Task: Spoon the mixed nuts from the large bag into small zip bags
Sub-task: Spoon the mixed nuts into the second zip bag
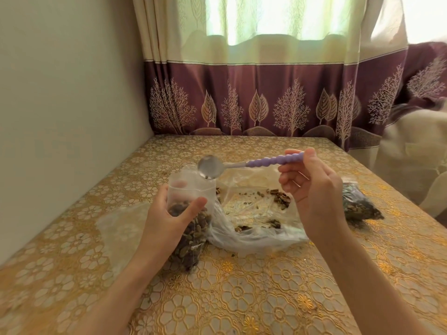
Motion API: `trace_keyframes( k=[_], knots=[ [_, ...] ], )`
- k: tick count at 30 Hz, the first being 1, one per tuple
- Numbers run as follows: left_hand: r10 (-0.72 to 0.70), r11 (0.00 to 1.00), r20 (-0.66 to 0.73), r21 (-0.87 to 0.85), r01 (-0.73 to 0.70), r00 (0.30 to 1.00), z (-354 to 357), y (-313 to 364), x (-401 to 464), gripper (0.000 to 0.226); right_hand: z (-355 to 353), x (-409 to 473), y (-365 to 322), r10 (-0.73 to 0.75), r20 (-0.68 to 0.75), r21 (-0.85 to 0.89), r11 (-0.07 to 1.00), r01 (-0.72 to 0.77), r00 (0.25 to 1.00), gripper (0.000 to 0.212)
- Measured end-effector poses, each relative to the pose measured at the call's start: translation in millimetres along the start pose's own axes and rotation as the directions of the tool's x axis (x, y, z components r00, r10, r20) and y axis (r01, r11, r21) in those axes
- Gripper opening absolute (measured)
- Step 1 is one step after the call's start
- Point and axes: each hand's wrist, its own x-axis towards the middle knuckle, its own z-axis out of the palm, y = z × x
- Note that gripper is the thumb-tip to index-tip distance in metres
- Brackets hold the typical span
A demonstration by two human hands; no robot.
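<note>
table under gold floral embossed cloth (pixel 242 298), set in corner: plain cream wall (pixel 60 93) on left, cream-and-maroon tree-print curtain (pixel 266 100) behind, backlit. left hand (pixel 169 221) fingers wrapped round small clear zip bag of mixed nuts (pixel 193 228), upright. right hand (pixel 312 187) fingertips pinch lilac beaded-handle metal spoon (pixel 242 163), bowl tipped at bag mouth. large clear plastic bag (pixel 256 213) flat between hands, few nuts left. second filled small bag (pixel 360 204) lies right of it.
</note>
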Motion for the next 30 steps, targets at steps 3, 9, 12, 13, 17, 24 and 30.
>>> trace_keyframes(
  k=[3,9,12,13,17,24,30],
  knots=[
    [0.013,1.000,0.003,0.022,-0.013,1.000,-1,1,0,0.042,-13,5,4,0.028,-0.130,-0.005,1.000,-0.029,0.991,0.040],
    [0.020,0.999,-0.014,0.040,-0.019,1.000,-2,0,-1,0.066,-38,16,15,-0.005,-0.243,-0.202,0.978,-0.046,0.970,0.036],
    [0.023,0.999,-0.015,0.037,-0.023,1.000,-2,1,-2,0.066,-48,19,18,-0.074,-0.180,-0.424,0.905,-0.010,0.981,0.037],
    [0.021,0.999,-0.016,0.037,-0.021,1.000,-2,1,-2,0.066,-50,19,20,-0.082,-0.162,-0.478,0.878,-0.006,0.983,0.036],
    [0.022,0.999,-0.017,0.039,-0.022,1.000,-4,0,-3,0.065,-55,20,21,-0.069,-0.140,-0.527,0.850,-0.015,0.988,0.040],
    [0.035,0.999,-0.014,0.029,-0.034,0.999,-2,1,-2,0.054,-50,18,22,0.055,-0.138,-0.494,0.861,-0.117,0.989,0.044],
    [0.035,0.999,-0.013,0.030,-0.035,0.999,-2,0,-2,0.055,-42,13,24,0.240,-0.164,-0.401,0.870,-0.287,0.957,0.043]
  ],
)
